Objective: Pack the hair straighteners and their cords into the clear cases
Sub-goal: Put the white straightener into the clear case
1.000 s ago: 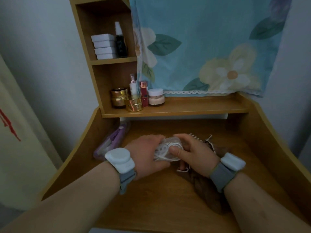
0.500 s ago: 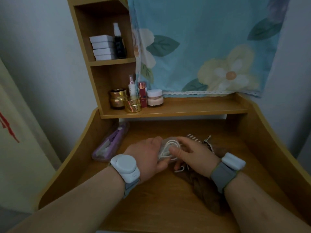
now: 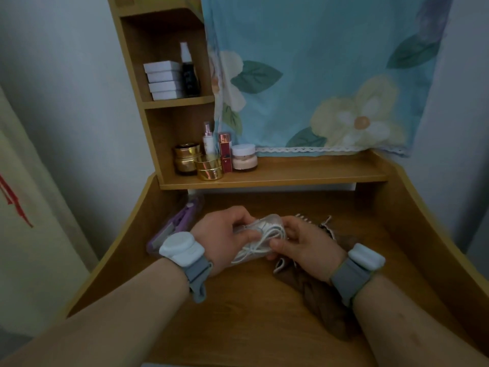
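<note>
- Both forearms reached forward from the bottom corners and converged at the middle.
- Each wrist wore a grey strap with a pale blue-white device on top.
- The left hand [image 3: 225,237] lay back-up, its fingers curled around a clear case [image 3: 254,235].
- The right hand [image 3: 307,247] faced it, thumb and fingers pinching the same case's other side.

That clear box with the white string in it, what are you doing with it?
A person is packing up hair tools at a wooden desk. Both hands hold a clear case above the desk: the left hand grips one end, and the right hand pinches the white cord coiled at it. Whether the case is closed is unclear. Another case with a purple straightener lies to the left, and a brown hairpiece lies under the right wrist.
</note>
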Demonstrator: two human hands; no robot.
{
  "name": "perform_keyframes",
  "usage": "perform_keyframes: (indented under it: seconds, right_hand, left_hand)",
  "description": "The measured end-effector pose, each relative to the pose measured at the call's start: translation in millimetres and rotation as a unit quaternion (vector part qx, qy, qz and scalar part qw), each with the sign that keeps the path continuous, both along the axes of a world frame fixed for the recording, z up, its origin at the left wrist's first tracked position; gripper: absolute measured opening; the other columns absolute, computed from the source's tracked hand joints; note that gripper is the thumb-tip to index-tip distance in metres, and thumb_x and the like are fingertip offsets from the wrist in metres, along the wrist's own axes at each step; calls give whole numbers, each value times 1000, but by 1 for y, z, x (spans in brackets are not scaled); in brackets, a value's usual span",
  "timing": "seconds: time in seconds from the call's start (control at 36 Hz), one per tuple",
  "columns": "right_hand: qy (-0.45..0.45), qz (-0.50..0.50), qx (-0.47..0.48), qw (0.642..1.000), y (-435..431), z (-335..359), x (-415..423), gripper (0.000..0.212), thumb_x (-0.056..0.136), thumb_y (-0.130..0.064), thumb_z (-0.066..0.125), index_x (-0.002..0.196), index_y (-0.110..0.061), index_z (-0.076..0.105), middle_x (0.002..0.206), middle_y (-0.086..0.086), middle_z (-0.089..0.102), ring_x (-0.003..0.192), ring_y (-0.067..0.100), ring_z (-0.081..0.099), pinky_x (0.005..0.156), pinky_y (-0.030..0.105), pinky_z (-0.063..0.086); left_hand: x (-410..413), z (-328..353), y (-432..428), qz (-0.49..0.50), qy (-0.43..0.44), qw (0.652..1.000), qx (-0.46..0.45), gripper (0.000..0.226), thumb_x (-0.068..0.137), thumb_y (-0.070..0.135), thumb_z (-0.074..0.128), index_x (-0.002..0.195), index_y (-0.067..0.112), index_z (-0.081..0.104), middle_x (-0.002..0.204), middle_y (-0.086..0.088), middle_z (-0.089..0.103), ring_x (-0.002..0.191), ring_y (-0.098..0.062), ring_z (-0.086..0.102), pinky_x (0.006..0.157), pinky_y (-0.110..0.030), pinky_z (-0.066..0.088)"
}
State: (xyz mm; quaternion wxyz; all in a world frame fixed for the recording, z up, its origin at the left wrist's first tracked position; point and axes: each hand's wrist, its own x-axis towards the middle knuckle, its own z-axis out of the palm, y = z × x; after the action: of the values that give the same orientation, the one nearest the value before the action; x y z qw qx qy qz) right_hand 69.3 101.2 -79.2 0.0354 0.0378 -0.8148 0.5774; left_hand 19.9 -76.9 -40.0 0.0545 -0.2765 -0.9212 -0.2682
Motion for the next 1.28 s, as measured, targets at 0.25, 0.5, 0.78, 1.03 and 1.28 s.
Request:
perform_keyframes:
  seconds: [0.25, 0.5, 0.78, 1.03, 1.28]
  right_hand:
    - [-7, 12, -12, 1000, 1, 3, 1, 25, 91, -14, 58, 115, -20, 55, 99, 0, 71, 84, 18, 71, 79, 32, 57]
    - [-2, 7, -11, 1000, 0, 0, 2, 29, 90, -12, 61, 117, -18, 56, 102, 1, 71, 81, 23, 71, 78, 36, 58]
    - [8, -26, 30, 999, 2, 1, -1, 28, 88, -18, 64, 111, -29, 53, 106, -10, 69, 95, 1, 65, 89, 28, 53]
    - [23, -47, 44, 998, -1, 12, 6, 34, 85, -16, 66, 108, -37, 53, 106, -16, 67, 95, -5, 63, 85, 23, 54]
    - [-72, 19, -114, 991, -9, 52, 24, 34, 82, -29, 60, 116, -29, 57, 114, -1, 65, 95, 20, 69, 76, 41, 58]
  left_hand:
    - [0, -2, -1, -8, 3, 999, -49, 34, 90, 44, 56, 122, 44, 46, 105, 23, 57, 92, 2, 57, 77, -17, 48]
    - [-3, 0, 0, -32, 11, 997, -69, 9, 89, 42, 57, 96, 41, 53, 105, 19, 61, 89, 2, 56, 81, -28, 51]
    - [-1, 3, -11, -35, -9, 998, -52, 37, 93, 39, 53, 128, 47, 49, 114, 21, 57, 93, 4, 54, 83, -16, 46]
    - [-11, 16, -43, -6, -24, 985, -170, 46, 80, 47, 66, 123, 37, 52, 112, 15, 61, 96, -4, 56, 85, -24, 47]
    - [1, 22, -58, -15, 13, 994, -103, 36, 83, 39, 66, 115, 39, 48, 101, 17, 57, 88, 0, 56, 80, -23, 50]
